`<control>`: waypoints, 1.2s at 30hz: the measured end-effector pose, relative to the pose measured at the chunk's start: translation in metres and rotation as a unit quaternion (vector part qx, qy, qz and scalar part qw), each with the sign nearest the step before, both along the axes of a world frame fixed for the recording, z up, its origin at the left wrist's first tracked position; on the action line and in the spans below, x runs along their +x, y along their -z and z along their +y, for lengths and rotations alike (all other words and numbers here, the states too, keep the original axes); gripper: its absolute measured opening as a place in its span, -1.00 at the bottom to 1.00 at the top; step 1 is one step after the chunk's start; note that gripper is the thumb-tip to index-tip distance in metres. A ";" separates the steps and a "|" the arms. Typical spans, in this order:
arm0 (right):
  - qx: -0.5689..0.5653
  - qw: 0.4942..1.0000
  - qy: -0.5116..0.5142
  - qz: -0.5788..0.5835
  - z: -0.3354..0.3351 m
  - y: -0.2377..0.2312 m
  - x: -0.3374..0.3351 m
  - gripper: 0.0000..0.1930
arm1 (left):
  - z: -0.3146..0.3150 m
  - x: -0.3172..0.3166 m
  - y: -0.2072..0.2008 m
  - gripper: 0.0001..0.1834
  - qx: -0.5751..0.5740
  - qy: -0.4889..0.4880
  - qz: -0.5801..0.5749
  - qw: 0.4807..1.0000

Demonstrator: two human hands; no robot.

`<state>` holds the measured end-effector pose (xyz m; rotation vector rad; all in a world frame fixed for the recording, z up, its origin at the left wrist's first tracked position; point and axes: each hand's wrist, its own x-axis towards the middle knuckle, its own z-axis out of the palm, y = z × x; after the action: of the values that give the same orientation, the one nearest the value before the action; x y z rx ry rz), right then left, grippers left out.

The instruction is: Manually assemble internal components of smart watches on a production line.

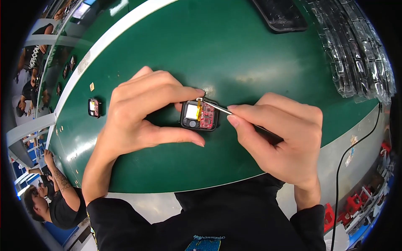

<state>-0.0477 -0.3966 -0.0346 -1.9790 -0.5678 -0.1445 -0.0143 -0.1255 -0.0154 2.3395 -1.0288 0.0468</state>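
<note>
A small square device in a black housing (pixel 183 122) lies on the green table, its inside showing. Within it are a red circuit board (pixel 208 116), a white block (pixel 191 111) and a yellow flex strip (pixel 199 112). My left hand (pixel 140 111) curves around its left side, index fingertip at the top edge beside a small pale part. The thumb stretches out below the housing, apart from it. My right hand (pixel 284 131) pinches thin silver tweezers (pixel 220 108), whose tip reaches the top of the flex strip. My palm side hides their rear part.
Another small open device (pixel 94 108) and a yellowish scrap (pixel 92 86) lie left of my hand. A black tray (pixel 280 16) is at the far right, beside stacked clear plastic trays (pixel 356 50). A black cable (pixel 341 167) hangs at right. A co-worker (pixel 63 205) sits at left.
</note>
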 end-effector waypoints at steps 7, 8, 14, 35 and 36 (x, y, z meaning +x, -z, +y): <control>-0.009 1.000 0.000 -0.016 0.001 -0.001 0.001 -0.82 | 0.007 0.000 0.005 -0.15 -0.021 -0.014 0.019 1.000; -0.012 1.000 -0.011 -0.020 0.002 -0.002 0.001 -0.83 | 0.009 -0.002 0.002 -0.16 -0.022 -0.015 0.022 0.999; -0.018 0.999 0.001 -0.041 0.004 0.001 0.002 -0.83 | 0.010 0.004 0.001 -0.16 -0.011 0.008 0.020 1.000; -0.026 0.984 0.015 -0.175 0.008 0.010 0.000 -0.67 | 0.009 0.000 -0.003 -0.21 -0.015 -0.012 0.045 0.999; -0.025 0.984 0.013 -0.175 0.009 0.008 -0.001 -0.67 | 0.011 0.000 -0.003 -0.21 -0.014 -0.015 0.045 0.999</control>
<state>-0.0482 -0.3877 -0.0431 -2.0230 -0.7768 -0.5057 -0.0145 -0.1148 -0.0126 2.3089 -0.9443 -0.0317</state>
